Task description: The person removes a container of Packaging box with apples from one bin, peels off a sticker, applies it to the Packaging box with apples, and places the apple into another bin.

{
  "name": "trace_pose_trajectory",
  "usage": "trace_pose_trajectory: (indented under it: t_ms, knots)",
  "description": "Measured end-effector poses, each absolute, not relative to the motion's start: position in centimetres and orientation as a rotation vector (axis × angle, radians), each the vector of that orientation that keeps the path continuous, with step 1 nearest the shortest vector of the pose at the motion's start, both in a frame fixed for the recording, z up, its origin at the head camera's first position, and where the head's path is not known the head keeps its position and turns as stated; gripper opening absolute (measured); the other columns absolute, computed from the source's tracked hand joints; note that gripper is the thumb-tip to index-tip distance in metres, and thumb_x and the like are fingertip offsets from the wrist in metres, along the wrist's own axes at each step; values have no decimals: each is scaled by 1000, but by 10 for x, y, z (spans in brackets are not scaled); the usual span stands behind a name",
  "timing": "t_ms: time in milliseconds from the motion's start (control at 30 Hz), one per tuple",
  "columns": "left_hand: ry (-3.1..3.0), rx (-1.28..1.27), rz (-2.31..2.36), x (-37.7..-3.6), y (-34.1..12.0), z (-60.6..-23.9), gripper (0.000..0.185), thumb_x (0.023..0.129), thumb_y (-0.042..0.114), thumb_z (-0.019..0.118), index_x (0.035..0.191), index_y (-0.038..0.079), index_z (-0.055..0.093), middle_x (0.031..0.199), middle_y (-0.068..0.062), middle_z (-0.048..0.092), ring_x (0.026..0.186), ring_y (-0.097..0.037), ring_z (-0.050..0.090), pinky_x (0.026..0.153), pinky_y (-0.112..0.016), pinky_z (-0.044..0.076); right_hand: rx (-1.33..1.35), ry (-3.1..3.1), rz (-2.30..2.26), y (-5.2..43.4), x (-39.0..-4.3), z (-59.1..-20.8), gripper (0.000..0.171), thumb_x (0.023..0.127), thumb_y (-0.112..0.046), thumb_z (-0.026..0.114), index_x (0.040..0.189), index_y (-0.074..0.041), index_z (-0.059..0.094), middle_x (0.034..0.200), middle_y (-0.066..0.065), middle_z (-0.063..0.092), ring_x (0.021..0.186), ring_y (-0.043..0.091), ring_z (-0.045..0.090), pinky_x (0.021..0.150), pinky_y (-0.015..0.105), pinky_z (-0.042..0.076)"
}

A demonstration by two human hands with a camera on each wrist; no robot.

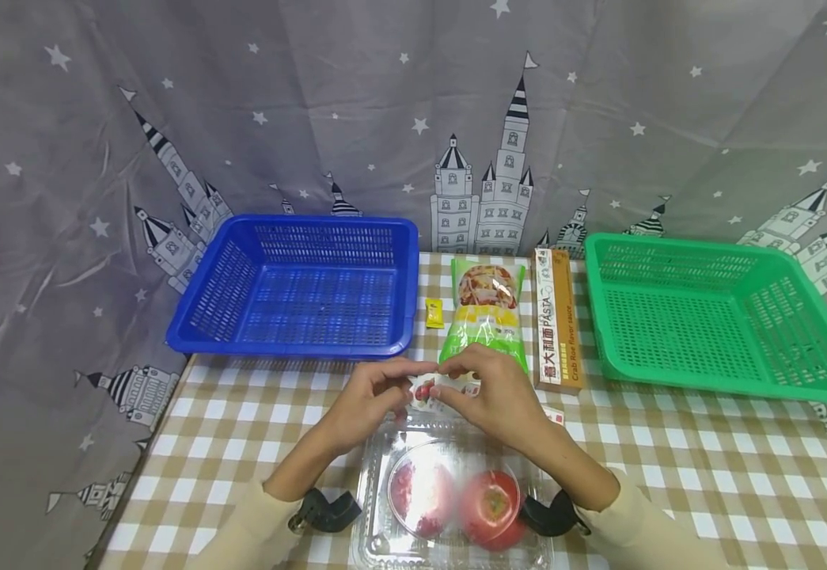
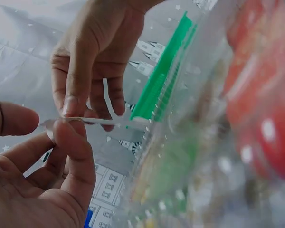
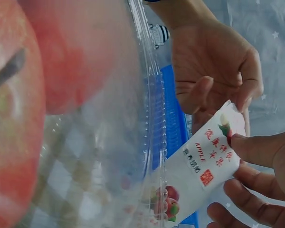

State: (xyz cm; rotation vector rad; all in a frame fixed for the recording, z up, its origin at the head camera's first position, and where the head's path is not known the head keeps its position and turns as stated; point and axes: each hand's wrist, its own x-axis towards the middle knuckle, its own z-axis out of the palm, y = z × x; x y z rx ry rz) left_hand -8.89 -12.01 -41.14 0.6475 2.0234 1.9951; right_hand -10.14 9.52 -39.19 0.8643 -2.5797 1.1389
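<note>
A white paper label point(image 1: 449, 402) printed with apples and red writing is between both hands, at the far edge of a clear plastic box point(image 1: 373, 518). My left hand point(image 1: 365, 404) pinches the label's upper end at its corner. From the other side, my right hand point(image 1: 498, 393) pinches it between thumb and fingers. In the right wrist view the label point(image 3: 199, 164) slants up from beside the box's ridged rim. Inside the box are two red apples, one on the right point(image 1: 493, 507) and one on the left point(image 1: 413, 507) under glare.
Behind the hands lie a yellow sachet point(image 1: 434, 313), a green food bag point(image 1: 486, 317) and a pasta box point(image 1: 558, 324). A blue basket point(image 1: 313, 348) stands at the back left, a green basket point(image 1: 726, 380) at the back right. The checked tablecloth point(image 1: 242, 427) covers the table.
</note>
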Motion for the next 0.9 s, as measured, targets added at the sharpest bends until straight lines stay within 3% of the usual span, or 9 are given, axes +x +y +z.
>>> trace_pose_trajectory:
  t_ms: [200,367,467,667,900]
  knots:
    - [1895,658,2033,-87,-118,-406,51,86,-7,36,133,-8,55,133,-20,56,68,-22,60,56,-30,54,906,-2445,1194,97,-101,-395,23,75,-20,86,93,-9,76,85,-2,69,77,17,64,64,33,52]
    - [1771,648,2083,-85,-115,-403,50,89,-8,31,136,-14,47,138,-26,51,95,-23,61,61,-33,57,1028,-2303,1185,97,-101,-395,23,77,-16,84,97,-10,76,87,-3,67,77,13,62,67,25,50]
    - [1750,621,2097,-84,-114,-401,51,88,-9,31,136,-17,44,137,-29,50,101,-24,61,64,-33,58,1078,-2280,1122,96,-101,-395,20,78,-16,83,97,-12,76,84,-3,63,73,11,57,64,22,47]
    - [1811,556,2071,-82,-115,-397,50,90,-9,31,138,-15,44,136,-28,51,91,-26,64,65,-35,58,1106,-2305,1005,96,-99,-394,25,78,-18,83,101,-11,77,80,-4,57,72,9,48,62,22,43]
    - [1911,478,2019,-82,-118,-394,40,101,3,43,140,-8,46,126,-23,60,72,-35,65,67,-37,58,1163,-2319,915,95,-98,-392,26,82,-21,79,108,-17,76,80,-6,52,72,11,46,64,26,40]
